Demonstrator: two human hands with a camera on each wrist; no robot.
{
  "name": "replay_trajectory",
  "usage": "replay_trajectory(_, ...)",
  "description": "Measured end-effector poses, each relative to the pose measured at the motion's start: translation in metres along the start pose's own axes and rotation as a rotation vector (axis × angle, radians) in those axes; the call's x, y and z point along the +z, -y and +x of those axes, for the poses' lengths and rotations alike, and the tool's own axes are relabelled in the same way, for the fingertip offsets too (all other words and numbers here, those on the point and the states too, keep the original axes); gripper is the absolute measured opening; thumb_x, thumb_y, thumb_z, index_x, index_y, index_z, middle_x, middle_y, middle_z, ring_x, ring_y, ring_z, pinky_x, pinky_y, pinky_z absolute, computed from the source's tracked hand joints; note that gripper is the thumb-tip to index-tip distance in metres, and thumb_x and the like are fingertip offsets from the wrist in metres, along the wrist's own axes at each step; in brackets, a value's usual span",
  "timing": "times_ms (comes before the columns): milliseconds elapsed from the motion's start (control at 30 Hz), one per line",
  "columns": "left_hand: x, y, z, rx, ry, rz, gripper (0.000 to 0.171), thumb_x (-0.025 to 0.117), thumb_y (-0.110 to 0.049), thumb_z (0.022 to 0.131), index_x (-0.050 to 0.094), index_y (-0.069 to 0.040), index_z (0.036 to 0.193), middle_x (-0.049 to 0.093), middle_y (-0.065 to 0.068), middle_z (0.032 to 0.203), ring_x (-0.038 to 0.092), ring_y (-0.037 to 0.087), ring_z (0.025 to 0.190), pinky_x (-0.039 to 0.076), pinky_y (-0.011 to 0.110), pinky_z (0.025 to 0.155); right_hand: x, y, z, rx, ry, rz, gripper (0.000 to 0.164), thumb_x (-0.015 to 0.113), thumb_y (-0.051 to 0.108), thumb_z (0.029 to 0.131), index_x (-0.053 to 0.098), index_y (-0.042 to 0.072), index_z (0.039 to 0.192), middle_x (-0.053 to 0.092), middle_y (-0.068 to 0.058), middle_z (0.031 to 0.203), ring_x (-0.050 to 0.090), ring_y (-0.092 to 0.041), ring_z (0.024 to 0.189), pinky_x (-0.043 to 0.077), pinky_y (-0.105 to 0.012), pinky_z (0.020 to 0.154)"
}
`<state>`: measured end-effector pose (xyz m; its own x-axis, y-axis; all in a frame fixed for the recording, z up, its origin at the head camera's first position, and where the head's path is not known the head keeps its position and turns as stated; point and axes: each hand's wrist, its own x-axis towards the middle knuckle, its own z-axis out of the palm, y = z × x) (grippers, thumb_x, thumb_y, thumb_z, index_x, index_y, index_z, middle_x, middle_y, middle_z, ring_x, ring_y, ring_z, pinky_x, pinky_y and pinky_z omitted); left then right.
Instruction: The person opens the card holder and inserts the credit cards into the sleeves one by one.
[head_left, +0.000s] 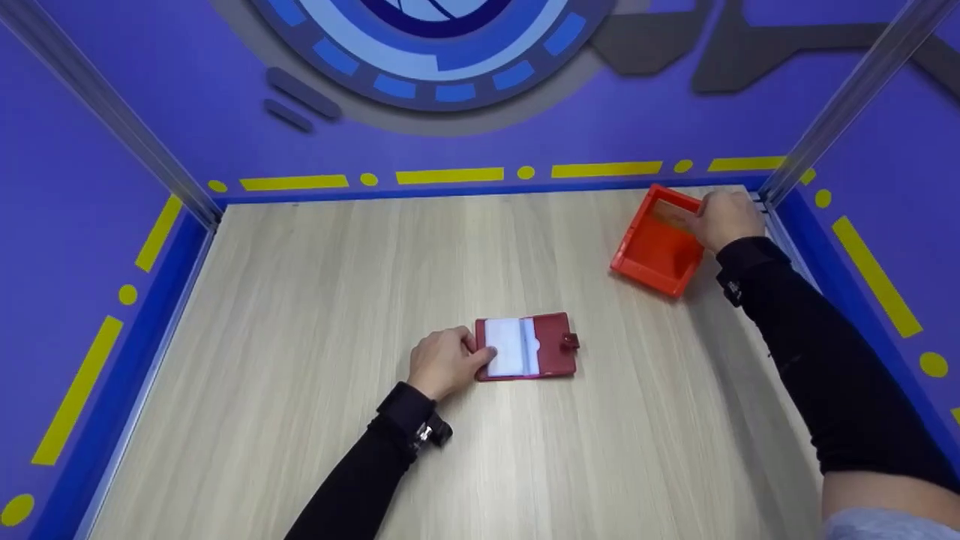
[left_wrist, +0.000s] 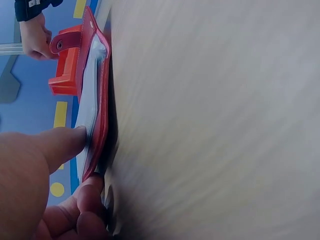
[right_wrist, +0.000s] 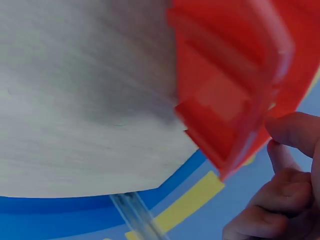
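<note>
One edge apiece is pinched: the left hand (head_left: pixel 442 363) grips the open red card holder (head_left: pixel 553 343), left of and nearer than the orange bin (head_left: pixel 646 280), which the right hand (head_left: pixel 727 220)'s one-sided hold could let tip.

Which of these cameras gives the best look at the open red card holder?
The head view: it shows the open card holder from above, sleeves and strap included, though the left hand covers part of one end. The left wrist view shows it nearly edge-on; the right wrist view, not at all.
</note>
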<state>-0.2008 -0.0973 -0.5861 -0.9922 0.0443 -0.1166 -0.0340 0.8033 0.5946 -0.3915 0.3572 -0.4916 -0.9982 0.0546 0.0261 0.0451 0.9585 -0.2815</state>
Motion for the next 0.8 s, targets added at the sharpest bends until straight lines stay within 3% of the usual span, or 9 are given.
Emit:
replay_trajectory(133,0.002,0.000,-0.001,-0.003,0.012,-0.001,0.037,0.080,-0.054,0.095,0.067,-0.022,0.081,0.059,-0.010,0.069,0.054,0.012,0.067,0.037,0.032,0.066,0.004,-0.005,0.004,0.054,0.002,-0.038,0.040,0.075,0.026,0.104,0.065,-0.012,0.108,0.071,-0.038,0.110,0.068,-0.056,0.102,0.054,-0.069,0.097)
replay_trajectory(333,-0.002,-0.001,0.000,-0.011,0.001,-0.007,0.037,0.080,-0.053,0.095,0.066,-0.022,0.081,0.060,-0.009,0.069,0.055,0.013,0.068,0.037,0.032,0.066,0.007,-0.005,0.020,0.140,0.050,-0.075,0.055,0.071,0.032,0.106,0.055,-0.015,0.132,0.067,-0.041,0.120,0.067,-0.058,0.109,0.056,-0.070,0.097)
replay_trajectory(567,-0.002,0.000,0.000,-0.016,0.006,-0.006,0.038,0.080,-0.055,0.094,0.066,-0.022,0.080,0.059,-0.010,0.069,0.055,0.012,0.069,0.038,0.032,0.067,0.019,-0.008,0.028,0.185,0.069,-0.104,0.058,0.070,0.036,0.108,0.053,-0.014,0.133,0.065,-0.041,0.124,0.068,-0.055,0.111,0.057,-0.068,0.099)
replay_trajectory(800,-0.003,0.000,0.001,-0.011,-0.003,-0.003,0.038,0.080,-0.055,0.094,0.066,-0.023,0.080,0.059,-0.011,0.069,0.055,0.012,0.069,0.038,0.032,0.067,0.023,-0.006,0.032,0.176,0.015,-0.126,0.056,0.069,0.031,0.108,0.051,-0.014,0.135,0.065,-0.043,0.124,0.068,-0.057,0.110,0.058,-0.069,0.099)
